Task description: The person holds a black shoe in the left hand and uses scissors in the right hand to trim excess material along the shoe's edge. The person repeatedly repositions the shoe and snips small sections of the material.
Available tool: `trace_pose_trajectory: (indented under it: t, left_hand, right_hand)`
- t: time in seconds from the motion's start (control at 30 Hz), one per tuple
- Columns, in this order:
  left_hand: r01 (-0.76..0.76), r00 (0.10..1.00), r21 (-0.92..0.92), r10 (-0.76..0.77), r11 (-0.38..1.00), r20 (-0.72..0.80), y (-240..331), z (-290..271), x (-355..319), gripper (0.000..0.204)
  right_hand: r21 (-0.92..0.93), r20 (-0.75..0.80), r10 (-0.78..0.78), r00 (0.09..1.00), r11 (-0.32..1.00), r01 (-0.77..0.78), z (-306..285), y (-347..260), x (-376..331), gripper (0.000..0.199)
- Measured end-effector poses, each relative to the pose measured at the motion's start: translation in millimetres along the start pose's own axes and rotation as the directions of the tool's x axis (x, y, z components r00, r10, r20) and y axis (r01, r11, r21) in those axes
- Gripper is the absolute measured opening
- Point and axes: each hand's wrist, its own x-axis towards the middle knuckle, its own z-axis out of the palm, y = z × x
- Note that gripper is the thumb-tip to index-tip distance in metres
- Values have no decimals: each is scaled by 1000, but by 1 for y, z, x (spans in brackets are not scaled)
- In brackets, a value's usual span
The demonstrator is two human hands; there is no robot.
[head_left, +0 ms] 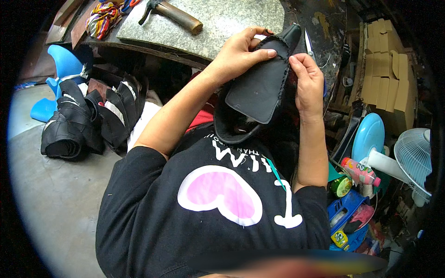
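A black leather shoe upper is held up over the near edge of the workbench, its wide end close to my chest. Thick stitches run along its right edge, and a narrow, shiny end points away to the upper right. My left hand grips the far part, thumb on top and fingers round the left side. Against the stitched right edge, my right hand is closed in a pinch; what lies between thumb and forefinger is too small to make out. Scissors lie on the bench just beyond the right hand.
A hammer rests on a speckled slab, with striped cloth to its left. Bundled black leather pieces sit at the left near a blue plastic chair. Cardboard boxes, a fan and a blue basket stand right.
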Motion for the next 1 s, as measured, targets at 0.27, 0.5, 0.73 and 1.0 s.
trace_pose_trajectory:
  t: [0.27,0.5,0.73,1.0]
  left_hand:
    - [-47,997,91,53,995,-59,-8,2,0,46]
    - [-48,997,171,57,984,-47,-6,1,4,45]
    - [-53,995,159,66,986,-78,-12,2,8,42]
    - [-78,985,338,124,938,-116,-10,4,6,43]
  right_hand:
    - [-111,-139,-36,990,994,20,7,-22,-13,22]
    - [-645,-4,-383,924,707,290,12,-12,-6,24]
    - [282,-213,-21,977,956,82,-20,-4,1,21]
    - [-822,145,-514,845,413,392,9,-23,-13,12]
